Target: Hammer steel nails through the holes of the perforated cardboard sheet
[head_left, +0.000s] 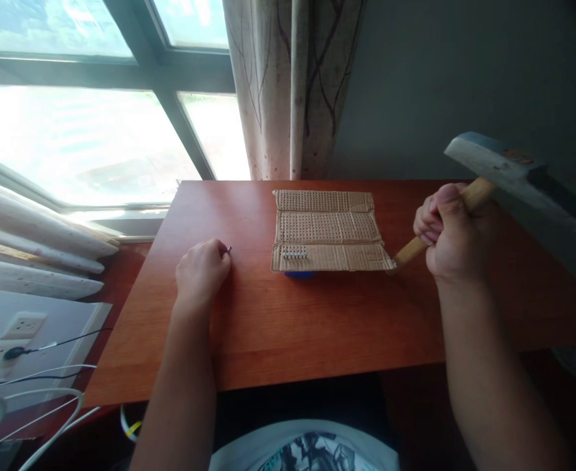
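Note:
My right hand (pixel 452 235) is wrapped round the wooden handle of a hammer (pixel 497 163), held raised over the table's right side with its metal head up. On the left, my left hand (pixel 200 269) rests near the tabletop, pinching a small metal nail (pixel 229 249) that is mostly hidden by the fingers. Between the hands lies a creased cardboard sheet (pixel 330 226) punched with many small holes. Several similar nails (pixel 295 255) stand in a row at its near left corner. A blue object (pixel 299 275) shows partly beneath the cardboard's near edge.
The reddish-brown wooden table (pixel 327 327) reaches back to a curtain (pixel 288 91) and a dark wall. A bright window (pixel 72 144) is at the left. Below it are a wall socket (pixel 10 353) with a plug and several loose cables (pixel 47 392) beside the table.

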### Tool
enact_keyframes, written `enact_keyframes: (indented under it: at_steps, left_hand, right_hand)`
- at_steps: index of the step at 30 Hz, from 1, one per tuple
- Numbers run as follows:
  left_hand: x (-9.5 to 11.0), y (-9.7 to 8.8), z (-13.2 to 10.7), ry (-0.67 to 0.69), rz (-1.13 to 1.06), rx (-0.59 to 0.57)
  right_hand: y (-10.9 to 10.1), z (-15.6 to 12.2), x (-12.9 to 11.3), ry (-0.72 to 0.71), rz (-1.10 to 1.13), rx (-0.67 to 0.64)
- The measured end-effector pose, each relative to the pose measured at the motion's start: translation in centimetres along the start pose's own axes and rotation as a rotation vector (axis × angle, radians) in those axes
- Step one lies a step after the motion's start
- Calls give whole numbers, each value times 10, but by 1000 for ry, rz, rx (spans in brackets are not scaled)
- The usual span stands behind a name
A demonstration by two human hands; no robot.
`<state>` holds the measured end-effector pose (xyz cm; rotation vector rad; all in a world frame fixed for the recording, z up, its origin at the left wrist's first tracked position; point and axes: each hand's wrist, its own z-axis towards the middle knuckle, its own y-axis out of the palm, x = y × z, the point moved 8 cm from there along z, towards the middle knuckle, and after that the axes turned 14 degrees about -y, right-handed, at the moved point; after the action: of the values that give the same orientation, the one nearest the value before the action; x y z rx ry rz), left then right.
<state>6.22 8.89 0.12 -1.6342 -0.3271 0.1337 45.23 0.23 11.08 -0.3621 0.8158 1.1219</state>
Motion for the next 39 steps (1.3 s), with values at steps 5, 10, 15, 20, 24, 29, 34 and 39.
enact_keyframes:
  at_steps: [5,10,15,20,24,29,34,39]
  left_hand:
    - [2,-1,-1,20,-29,-1]
    - [18,-12,-10,189,-605,-26]
    - [42,-25,-37,348,-1335,-197]
    - [55,-28,-55,429,-1352,-175]
    - [56,-27,-56,464,-1283,-146]
    - [57,-24,-56,470,-1243,-156]
    - [58,-23,-57,492,-1207,-157]
    - [59,-25,-57,504,-1179,-144]
  right_hand:
    - [-3,0,-2,-19,33,21]
    - [-7,1,-1,-27,28,45]
    - [-9,1,-1,-29,15,59]
    - [-12,0,-3,-33,4,65]
    - [-11,0,-3,-23,3,68]
    - [-7,1,-5,-23,7,64]
    - [-8,1,-5,-19,-5,72]
    - [-11,0,-4,-27,-11,73]
